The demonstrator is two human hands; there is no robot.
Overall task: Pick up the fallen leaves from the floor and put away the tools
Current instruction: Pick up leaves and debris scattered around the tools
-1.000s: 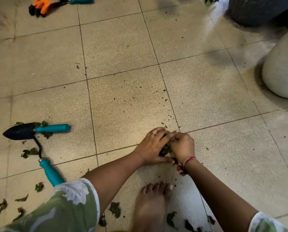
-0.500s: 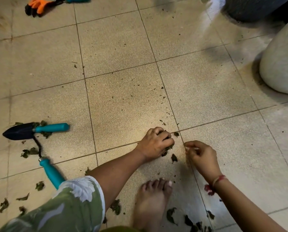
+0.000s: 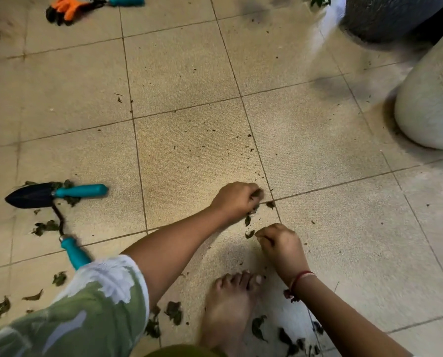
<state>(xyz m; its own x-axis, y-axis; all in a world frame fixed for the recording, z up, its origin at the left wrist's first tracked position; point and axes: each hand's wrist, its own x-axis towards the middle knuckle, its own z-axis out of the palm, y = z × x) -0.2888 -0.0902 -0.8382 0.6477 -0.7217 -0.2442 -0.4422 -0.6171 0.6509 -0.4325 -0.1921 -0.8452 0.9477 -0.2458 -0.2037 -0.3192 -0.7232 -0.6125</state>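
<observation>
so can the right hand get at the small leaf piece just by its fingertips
Probably yes: the right hand sits with its fingertips right beside the leaf piece on the tile, nothing covers it, and the left hand is clear of it.

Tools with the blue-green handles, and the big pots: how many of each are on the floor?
Teal-handled tools: 3 (trowel, curved-shaft tool, tool at the top edge)
Pots: 2 (dark grey pot, white pot)
Total: 5
</observation>
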